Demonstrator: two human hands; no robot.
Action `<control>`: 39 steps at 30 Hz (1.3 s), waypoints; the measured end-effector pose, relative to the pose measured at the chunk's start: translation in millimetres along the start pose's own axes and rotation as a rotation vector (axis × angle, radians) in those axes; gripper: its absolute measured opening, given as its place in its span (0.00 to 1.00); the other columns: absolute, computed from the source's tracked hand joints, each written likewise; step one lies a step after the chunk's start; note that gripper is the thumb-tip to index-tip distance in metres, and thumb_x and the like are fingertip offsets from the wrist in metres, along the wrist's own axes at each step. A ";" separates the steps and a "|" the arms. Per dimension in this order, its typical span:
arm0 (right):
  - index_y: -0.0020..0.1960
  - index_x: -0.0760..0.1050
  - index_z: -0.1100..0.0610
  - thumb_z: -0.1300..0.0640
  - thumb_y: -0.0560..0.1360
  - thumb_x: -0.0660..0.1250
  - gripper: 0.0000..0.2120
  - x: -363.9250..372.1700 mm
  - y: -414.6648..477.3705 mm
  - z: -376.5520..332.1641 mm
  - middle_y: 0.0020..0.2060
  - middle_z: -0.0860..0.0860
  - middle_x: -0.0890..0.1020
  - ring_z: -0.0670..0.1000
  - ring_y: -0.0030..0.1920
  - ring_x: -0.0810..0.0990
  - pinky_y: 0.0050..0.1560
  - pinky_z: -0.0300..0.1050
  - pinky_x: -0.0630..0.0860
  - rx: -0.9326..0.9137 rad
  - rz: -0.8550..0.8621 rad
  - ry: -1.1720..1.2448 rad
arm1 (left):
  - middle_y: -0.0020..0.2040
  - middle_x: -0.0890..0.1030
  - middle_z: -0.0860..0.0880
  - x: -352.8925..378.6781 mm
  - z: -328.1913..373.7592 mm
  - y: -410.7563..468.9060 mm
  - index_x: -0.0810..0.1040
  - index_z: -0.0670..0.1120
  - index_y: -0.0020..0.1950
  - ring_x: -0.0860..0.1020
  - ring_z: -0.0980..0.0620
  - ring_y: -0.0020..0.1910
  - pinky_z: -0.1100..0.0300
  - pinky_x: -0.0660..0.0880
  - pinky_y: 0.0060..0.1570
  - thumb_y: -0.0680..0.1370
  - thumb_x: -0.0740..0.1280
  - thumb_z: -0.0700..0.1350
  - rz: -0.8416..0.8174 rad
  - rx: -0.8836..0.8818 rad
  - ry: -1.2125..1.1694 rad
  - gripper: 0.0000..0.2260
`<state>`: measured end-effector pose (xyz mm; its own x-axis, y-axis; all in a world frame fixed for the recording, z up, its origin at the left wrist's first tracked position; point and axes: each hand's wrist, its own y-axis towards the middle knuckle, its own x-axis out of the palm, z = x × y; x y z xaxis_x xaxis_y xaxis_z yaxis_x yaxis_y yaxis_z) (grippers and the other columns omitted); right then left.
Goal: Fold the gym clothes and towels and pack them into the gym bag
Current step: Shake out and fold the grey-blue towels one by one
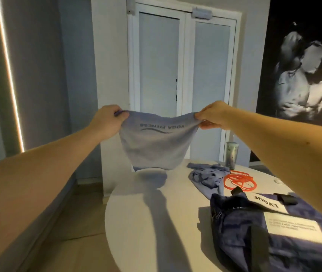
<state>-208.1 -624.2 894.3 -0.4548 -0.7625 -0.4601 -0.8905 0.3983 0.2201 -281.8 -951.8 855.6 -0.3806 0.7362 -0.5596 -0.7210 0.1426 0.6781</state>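
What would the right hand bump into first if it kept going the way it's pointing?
The right hand points left and away, along the top edge of the towel it pinches. Likely first: the left hand at the other corner; if it passes beyond, the door. Depth is unclear.

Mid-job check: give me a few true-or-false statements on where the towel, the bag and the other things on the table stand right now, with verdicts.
1. The left hand and right hand each pinch a top corner of the towel. True.
2. The towel lies folded on the table. False: it hangs unfolded in the air above the table's far edge.
3. A crumpled blue garment lies on the table beside an orange band. True.
4. The gym bag stands on the floor. False: it sits on the table, near right.
5. The tumbler lies tipped over. False: it stands upright at the table's far side.
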 end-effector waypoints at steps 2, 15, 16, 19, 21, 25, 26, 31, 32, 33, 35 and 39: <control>0.59 0.78 0.65 0.62 0.76 0.74 0.13 8.9 -26.7 31.8 0.49 0.60 0.85 0.55 0.45 0.87 0.52 0.51 0.84 0.080 -0.142 -0.149 | 0.41 0.79 0.47 17.5 -14.7 -48.5 0.80 0.45 0.45 0.78 0.45 0.43 0.57 0.68 0.36 0.82 0.65 0.50 -0.170 -0.025 0.031 0.12; 0.64 0.81 0.57 0.53 0.76 0.75 0.18 68.9 -138.4 188.2 0.49 0.48 0.83 0.48 0.49 0.84 0.50 0.40 0.82 0.142 -0.732 -0.814 | 0.44 0.84 0.44 66.3 -92.1 -243.4 0.84 0.44 0.47 0.81 0.54 0.40 0.54 0.81 0.45 0.80 0.70 0.54 -0.888 -0.137 0.018 0.13; 0.63 0.81 0.53 0.49 0.75 0.74 0.18 71.3 -143.6 190.6 0.48 0.45 0.83 0.47 0.48 0.83 0.52 0.40 0.81 0.082 -0.743 -0.917 | 0.44 0.84 0.45 68.0 -94.7 -250.8 0.84 0.45 0.47 0.81 0.52 0.41 0.52 0.81 0.46 0.80 0.70 0.54 -0.898 -0.134 0.016 0.13; 0.61 0.83 0.47 0.43 0.75 0.72 0.16 77.5 -151.8 196.0 0.50 0.45 0.83 0.51 0.51 0.81 0.58 0.46 0.77 -0.023 -0.793 -1.103 | 0.45 0.84 0.46 75.3 -99.0 -264.8 0.84 0.46 0.48 0.83 0.47 0.46 0.50 0.82 0.48 0.80 0.69 0.54 -0.910 -0.140 -0.019 0.12; 0.61 0.82 0.48 0.45 0.76 0.72 0.15 81.3 -150.0 200.5 0.50 0.46 0.83 0.52 0.51 0.82 0.57 0.46 0.78 -0.036 -0.786 -1.103 | 0.45 0.84 0.47 81.8 -103.5 -268.0 0.84 0.46 0.49 0.83 0.47 0.47 0.52 0.82 0.48 0.81 0.69 0.53 -0.900 -0.155 -0.044 0.11; 0.63 0.81 0.55 0.54 0.80 0.69 0.13 85.9 -127.5 209.3 0.49 0.48 0.84 0.46 0.42 0.85 0.40 0.36 0.79 0.037 -0.692 -0.858 | 0.43 0.84 0.48 90.6 -112.5 -253.1 0.84 0.46 0.47 0.83 0.47 0.45 0.55 0.79 0.43 0.81 0.69 0.53 -0.787 -0.176 -0.049 0.11; 0.63 0.80 0.56 0.56 0.80 0.68 0.12 88.0 -117.4 211.3 0.51 0.50 0.84 0.46 0.42 0.86 0.40 0.36 0.80 0.063 -0.652 -0.797 | 0.42 0.84 0.49 92.6 -114.4 -244.8 0.84 0.47 0.47 0.82 0.49 0.45 0.55 0.78 0.44 0.81 0.69 0.53 -0.747 -0.174 -0.044 0.11; 0.59 0.80 0.65 0.59 0.83 0.62 0.12 103.7 -60.2 209.6 0.50 0.59 0.86 0.57 0.43 0.85 0.49 0.46 0.84 0.202 -0.489 -0.718 | 0.46 0.82 0.49 114.8 -123.4 -182.0 0.82 0.47 0.50 0.80 0.51 0.46 0.53 0.76 0.49 0.83 0.64 0.53 -0.618 -0.152 -0.001 0.12; 0.58 0.80 0.66 0.60 0.82 0.63 0.12 107.2 -44.6 209.7 0.49 0.58 0.86 0.56 0.39 0.83 0.42 0.43 0.83 0.199 -0.439 -0.700 | 0.46 0.82 0.49 122.4 -125.7 -166.5 0.81 0.47 0.50 0.80 0.52 0.46 0.55 0.75 0.46 0.84 0.63 0.53 -0.602 -0.151 -0.004 0.12; 0.56 0.79 0.65 0.62 0.81 0.64 0.09 108.7 -30.9 207.7 0.46 0.58 0.85 0.54 0.35 0.81 0.35 0.42 0.80 0.188 -0.385 -0.653 | 0.46 0.81 0.49 131.2 -128.1 -150.0 0.81 0.47 0.50 0.79 0.52 0.45 0.58 0.74 0.43 0.84 0.63 0.52 -0.586 -0.146 -0.007 0.11; 0.56 0.79 0.63 0.64 0.79 0.65 0.08 113.9 1.0 207.0 0.44 0.59 0.83 0.51 0.32 0.78 0.29 0.40 0.75 0.166 -0.297 -0.600 | 0.45 0.80 0.50 151.4 -136.4 -115.2 0.79 0.48 0.49 0.78 0.52 0.43 0.62 0.69 0.38 0.84 0.63 0.51 -0.542 -0.137 -0.005 0.10; 0.48 0.76 0.60 0.63 0.79 0.66 0.01 129.9 61.3 208.6 0.38 0.55 0.80 0.48 0.31 0.77 0.23 0.34 0.71 0.176 -0.224 -0.544 | 0.44 0.80 0.48 197.0 -167.1 -47.6 0.80 0.47 0.49 0.77 0.53 0.41 0.62 0.67 0.37 0.83 0.64 0.51 -0.471 -0.151 0.010 0.10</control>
<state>-318.6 -592.5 668.6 -0.1425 -0.4861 -0.8622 -0.9264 0.3722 -0.0568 -419.1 -924.1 633.4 0.0022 0.6083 -0.7937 -0.8917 0.3605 0.2738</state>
